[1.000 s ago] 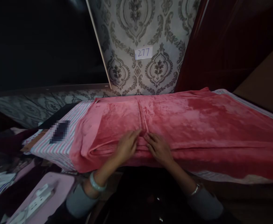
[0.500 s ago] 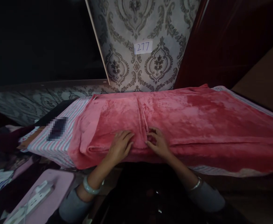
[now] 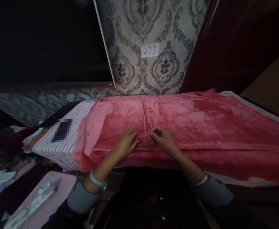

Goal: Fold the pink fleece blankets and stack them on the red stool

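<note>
A red plush blanket [image 3: 177,117] lies spread over the surface before me, its left part folded over into a layered panel. My left hand [image 3: 126,141] rests palm down on that folded part, fingers stretched out and thumb apart. Just to the right, my right hand [image 3: 163,138] has its thumb and fingertips pinched together at the raised fold that runs away from me across the blanket. The bit of cloth between those fingertips is mostly hidden by the fingers.
Under the blanket, a striped sheet [image 3: 42,148] shows at the left, with a blurred dark item [image 3: 61,130] on it. A pink stool [image 3: 65,184] at lower left carries a white power strip [image 3: 38,202]. Behind are a dark screen [image 3: 46,41] and a patterned wall [image 3: 130,47].
The right hand's fingers have closed into a pinch at the fold, and the hand has lifted slightly. My left hand stays flat on the blanket. The whole view has shifted a little.
</note>
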Demonstrator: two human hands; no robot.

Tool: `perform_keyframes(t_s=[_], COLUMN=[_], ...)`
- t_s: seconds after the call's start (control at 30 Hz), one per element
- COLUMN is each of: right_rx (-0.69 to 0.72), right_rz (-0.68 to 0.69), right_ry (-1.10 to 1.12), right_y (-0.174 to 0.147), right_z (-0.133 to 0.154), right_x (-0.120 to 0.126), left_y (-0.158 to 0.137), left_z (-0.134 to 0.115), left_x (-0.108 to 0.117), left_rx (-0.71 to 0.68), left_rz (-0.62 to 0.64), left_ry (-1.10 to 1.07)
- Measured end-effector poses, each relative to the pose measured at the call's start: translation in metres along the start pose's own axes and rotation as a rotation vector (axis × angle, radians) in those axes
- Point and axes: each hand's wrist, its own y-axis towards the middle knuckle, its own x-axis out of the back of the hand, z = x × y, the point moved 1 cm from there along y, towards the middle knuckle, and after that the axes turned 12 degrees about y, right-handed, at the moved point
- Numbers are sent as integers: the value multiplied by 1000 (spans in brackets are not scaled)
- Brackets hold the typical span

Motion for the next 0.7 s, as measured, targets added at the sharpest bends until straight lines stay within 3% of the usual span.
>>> perform_keyframes(t_s=[0.17,0.37,0.5,0.7], right_rx=[150,405,451,511], right_rz=[24,167,156,114], right_ry=[-20,-497,-554,-534], right_y=[4,4,2,4], right_z=[-2,-8,-12,-10], right_x=[-2,3,7,4], left_y=[10,0,-23,-49], left_z=[0,-2,23,63], left_x=[-1,7,19,28], left_rx=[-16,-77,-22,41], left_rz=[-58,-40,-17,39], left_ry=[81,78,-10,58])
